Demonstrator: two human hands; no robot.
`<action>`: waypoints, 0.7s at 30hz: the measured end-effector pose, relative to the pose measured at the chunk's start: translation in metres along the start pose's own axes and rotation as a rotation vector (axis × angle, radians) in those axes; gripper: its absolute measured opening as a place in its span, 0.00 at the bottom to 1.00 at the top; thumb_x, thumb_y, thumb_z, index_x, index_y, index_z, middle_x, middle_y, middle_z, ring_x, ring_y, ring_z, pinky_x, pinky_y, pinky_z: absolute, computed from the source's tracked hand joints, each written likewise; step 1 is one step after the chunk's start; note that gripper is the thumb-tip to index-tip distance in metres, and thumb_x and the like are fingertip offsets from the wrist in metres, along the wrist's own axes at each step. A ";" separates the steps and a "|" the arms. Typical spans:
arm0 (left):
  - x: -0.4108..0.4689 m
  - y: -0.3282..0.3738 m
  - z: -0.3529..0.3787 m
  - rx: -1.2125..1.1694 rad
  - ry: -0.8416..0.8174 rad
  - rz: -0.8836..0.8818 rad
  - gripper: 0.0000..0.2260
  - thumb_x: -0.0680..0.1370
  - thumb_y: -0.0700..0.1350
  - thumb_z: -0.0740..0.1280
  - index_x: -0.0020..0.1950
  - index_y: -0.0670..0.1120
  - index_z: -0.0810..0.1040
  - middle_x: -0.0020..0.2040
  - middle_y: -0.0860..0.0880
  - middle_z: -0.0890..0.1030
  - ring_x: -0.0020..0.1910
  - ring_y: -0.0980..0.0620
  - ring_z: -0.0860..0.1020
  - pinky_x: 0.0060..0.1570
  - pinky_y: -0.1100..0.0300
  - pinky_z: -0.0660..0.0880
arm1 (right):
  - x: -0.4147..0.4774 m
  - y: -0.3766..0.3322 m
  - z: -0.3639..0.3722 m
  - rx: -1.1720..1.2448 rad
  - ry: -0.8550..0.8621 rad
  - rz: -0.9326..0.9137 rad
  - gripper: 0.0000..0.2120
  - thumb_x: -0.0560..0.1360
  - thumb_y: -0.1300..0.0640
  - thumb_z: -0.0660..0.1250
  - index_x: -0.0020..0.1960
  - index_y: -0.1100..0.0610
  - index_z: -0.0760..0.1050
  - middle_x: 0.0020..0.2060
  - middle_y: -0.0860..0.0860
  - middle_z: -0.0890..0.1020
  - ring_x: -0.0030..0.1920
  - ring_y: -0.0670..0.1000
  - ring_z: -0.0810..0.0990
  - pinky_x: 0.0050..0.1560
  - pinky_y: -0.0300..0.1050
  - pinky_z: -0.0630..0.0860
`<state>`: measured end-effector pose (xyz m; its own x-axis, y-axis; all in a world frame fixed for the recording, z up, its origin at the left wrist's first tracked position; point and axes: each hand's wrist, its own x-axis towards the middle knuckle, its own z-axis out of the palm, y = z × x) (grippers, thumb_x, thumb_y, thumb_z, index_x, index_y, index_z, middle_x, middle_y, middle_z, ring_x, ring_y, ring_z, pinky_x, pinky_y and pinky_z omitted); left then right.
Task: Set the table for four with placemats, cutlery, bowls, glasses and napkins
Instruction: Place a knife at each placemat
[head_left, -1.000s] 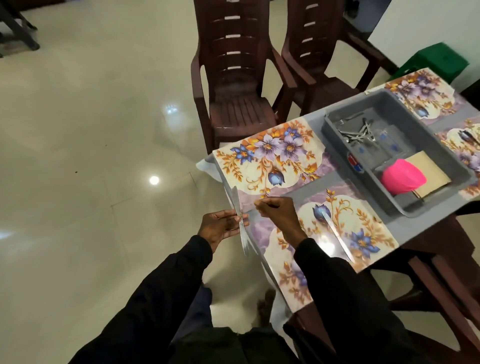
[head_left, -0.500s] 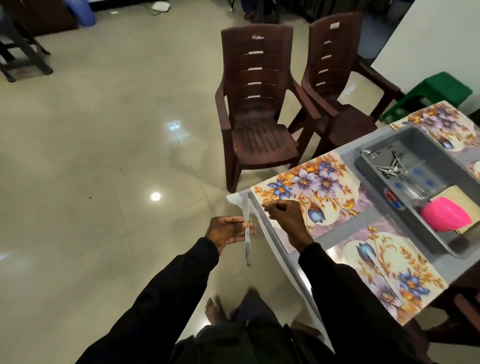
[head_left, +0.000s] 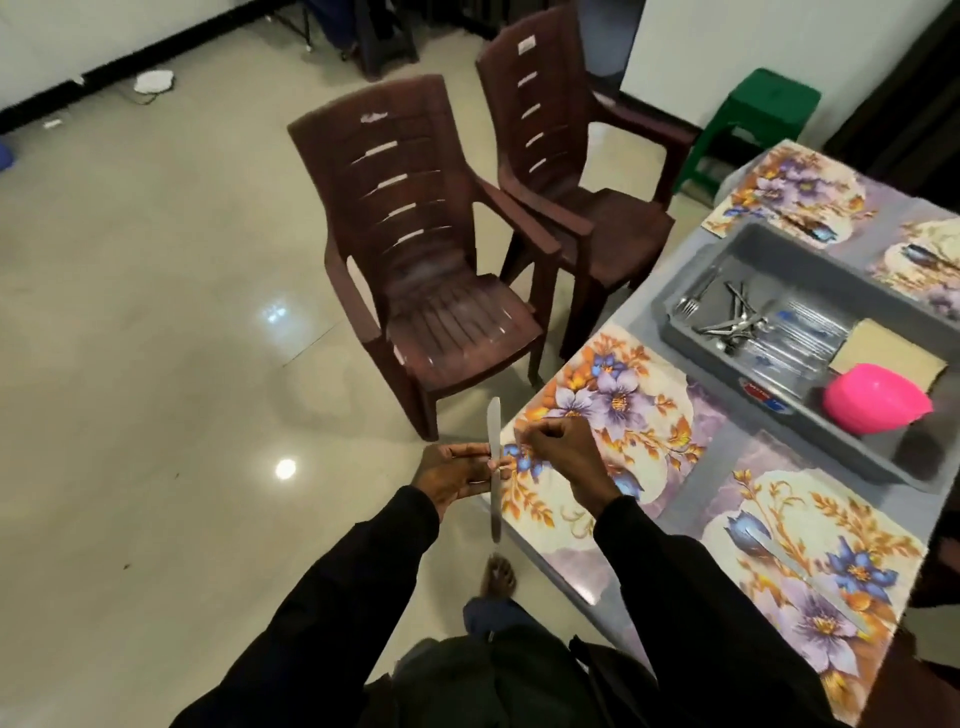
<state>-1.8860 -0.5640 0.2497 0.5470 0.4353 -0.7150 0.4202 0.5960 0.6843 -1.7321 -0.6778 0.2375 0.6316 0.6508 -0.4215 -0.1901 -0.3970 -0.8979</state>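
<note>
Setting: tiled floor (head_left: 156, 364), table (head_left: 636, 312) at right.
Knife (head_left: 493, 467): upright, off the table's corner, just beside the placemat (head_left: 613, 395).
Left hand (head_left: 457, 475): pinches knife mid-length, fingers nearly straight.
Right hand (head_left: 563, 457): fingers curled at placemat corner; hold unclear.
Tray (head_left: 696, 270): on table beyond placemat; forks (head_left: 727, 322), pink bowl (head_left: 878, 400) inside.
Chairs (head_left: 415, 260): two, beside table.

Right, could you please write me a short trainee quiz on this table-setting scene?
1. True or false: the left hand holds a knife.
2. The pink bowl sits: A in the grey tray; B on a shelf; C in a sink.
3. How many brown chairs are in view?
Key: 1 true; 2 A; 3 two.
</note>
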 end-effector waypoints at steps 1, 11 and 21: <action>0.008 0.010 0.005 0.014 -0.011 -0.013 0.16 0.74 0.37 0.76 0.60 0.36 0.81 0.51 0.41 0.86 0.48 0.44 0.86 0.45 0.55 0.83 | 0.008 -0.003 -0.001 0.016 0.008 0.003 0.06 0.77 0.57 0.73 0.46 0.60 0.84 0.40 0.55 0.87 0.42 0.54 0.84 0.45 0.50 0.80; 0.075 0.076 0.046 0.194 -0.251 -0.096 0.09 0.76 0.32 0.72 0.56 0.38 0.83 0.47 0.42 0.87 0.44 0.48 0.87 0.41 0.59 0.82 | 0.055 -0.021 -0.028 0.082 0.242 0.017 0.08 0.77 0.61 0.73 0.45 0.67 0.83 0.38 0.57 0.84 0.38 0.46 0.79 0.40 0.39 0.77; 0.149 0.104 0.047 0.670 -0.612 -0.245 0.07 0.74 0.32 0.75 0.49 0.40 0.85 0.43 0.44 0.86 0.43 0.47 0.85 0.52 0.52 0.83 | 0.058 -0.005 -0.026 0.306 0.785 0.165 0.10 0.79 0.63 0.67 0.40 0.62 0.81 0.34 0.54 0.83 0.35 0.48 0.80 0.41 0.48 0.80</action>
<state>-1.7268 -0.4688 0.2213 0.5936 -0.1950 -0.7808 0.7992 0.0286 0.6004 -1.6751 -0.6546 0.2205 0.8938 -0.0811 -0.4410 -0.4483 -0.1821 -0.8752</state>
